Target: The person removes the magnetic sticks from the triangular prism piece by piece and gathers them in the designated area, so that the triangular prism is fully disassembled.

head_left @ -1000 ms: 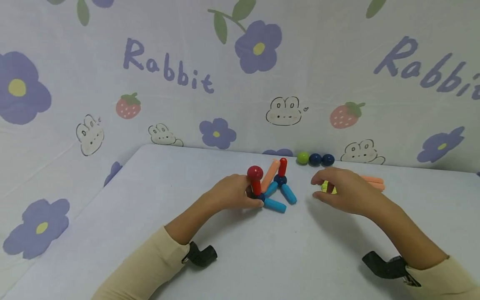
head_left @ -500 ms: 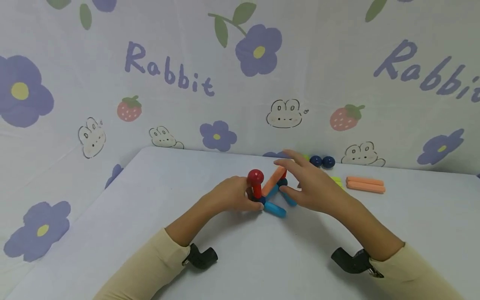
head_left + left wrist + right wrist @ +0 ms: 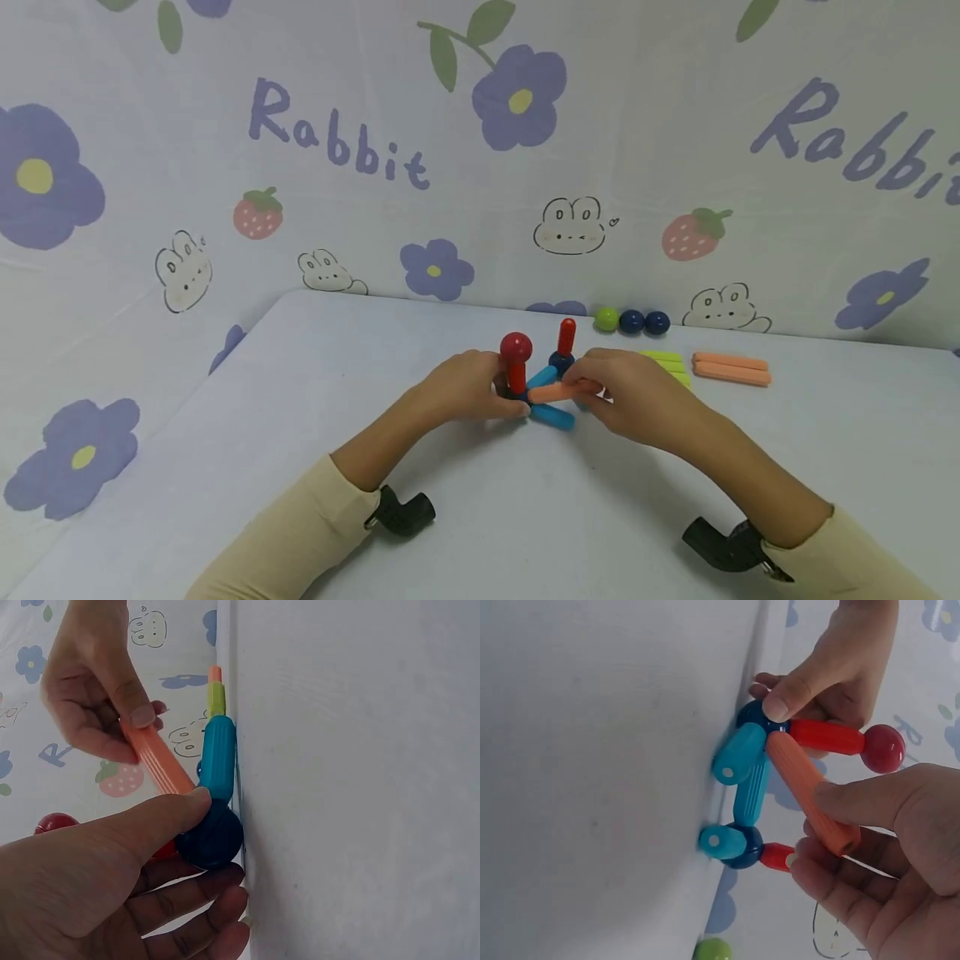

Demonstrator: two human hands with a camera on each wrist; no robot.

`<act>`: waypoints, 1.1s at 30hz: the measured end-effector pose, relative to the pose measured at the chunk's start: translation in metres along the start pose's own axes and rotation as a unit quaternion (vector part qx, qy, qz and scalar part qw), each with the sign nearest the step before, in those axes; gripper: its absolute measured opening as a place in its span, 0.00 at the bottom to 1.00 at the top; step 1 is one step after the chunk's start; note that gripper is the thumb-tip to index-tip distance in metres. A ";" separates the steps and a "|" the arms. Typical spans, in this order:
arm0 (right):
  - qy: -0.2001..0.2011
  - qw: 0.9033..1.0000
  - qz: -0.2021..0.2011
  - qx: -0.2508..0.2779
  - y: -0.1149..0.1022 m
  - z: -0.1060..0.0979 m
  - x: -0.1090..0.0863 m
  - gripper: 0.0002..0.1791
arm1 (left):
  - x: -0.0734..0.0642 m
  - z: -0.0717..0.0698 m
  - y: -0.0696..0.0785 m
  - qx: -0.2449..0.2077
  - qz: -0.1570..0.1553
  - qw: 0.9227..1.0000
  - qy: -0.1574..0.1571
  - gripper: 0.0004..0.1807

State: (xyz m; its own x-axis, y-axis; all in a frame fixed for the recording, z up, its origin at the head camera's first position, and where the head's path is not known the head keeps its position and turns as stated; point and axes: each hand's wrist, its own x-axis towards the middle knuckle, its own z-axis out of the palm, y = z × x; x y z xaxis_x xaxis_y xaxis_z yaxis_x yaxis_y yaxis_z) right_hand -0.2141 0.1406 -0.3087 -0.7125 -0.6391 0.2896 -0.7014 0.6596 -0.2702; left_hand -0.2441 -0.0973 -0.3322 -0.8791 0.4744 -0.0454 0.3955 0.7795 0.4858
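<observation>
My left hand (image 3: 468, 387) grips a dark blue ball (image 3: 210, 840) at the near corner of a magnetic-stick build. From that ball rises a red stick (image 3: 825, 736) capped by a red ball (image 3: 883, 748). Between thumb and fingers, my right hand (image 3: 645, 396) pinches an orange stick (image 3: 810, 787), whose other end meets the gripped ball. One blue stick (image 3: 751, 791) links this ball to a second dark blue ball (image 3: 561, 362), which bears another red stick (image 3: 567, 336). Two more blue sticks stick out from the balls, one of them (image 3: 553, 417) toward the front.
Behind the build, a green ball (image 3: 606, 319) and two dark blue balls (image 3: 643, 322) line the table's back edge. Yellow-green sticks (image 3: 663, 358), partly behind my right hand, lie beside two orange sticks (image 3: 731, 369). A printed cloth hangs behind the white table (image 3: 480, 517).
My right hand has come in from the right and taken hold of the orange stick. That stick has swung from leaning upward to nearly level, pointing right. The left hand stays put.
</observation>
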 end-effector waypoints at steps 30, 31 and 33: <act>-0.093 0.993 0.072 -0.002 0.014 -0.015 -0.050 0.12 | -0.004 -0.002 0.005 0.021 0.003 1.000 0.009 0.18; -0.100 0.991 0.083 -0.007 0.017 -0.016 -0.053 0.12 | -0.003 -0.002 0.004 0.022 0.004 1.000 0.010 0.18; -0.117 0.988 0.104 -0.010 0.024 -0.018 -0.059 0.12 | -0.004 -0.001 0.003 0.021 0.004 1.000 0.010 0.18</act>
State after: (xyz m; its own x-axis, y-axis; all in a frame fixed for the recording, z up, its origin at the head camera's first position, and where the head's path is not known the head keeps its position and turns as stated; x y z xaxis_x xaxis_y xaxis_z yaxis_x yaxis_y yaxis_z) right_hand -0.1889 0.2013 -0.3158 -0.8277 -0.5611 0.0082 -0.5403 0.7928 -0.2819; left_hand -0.2401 -0.0970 -0.3292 -0.8811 0.4723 -0.0236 0.4127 0.7925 0.4491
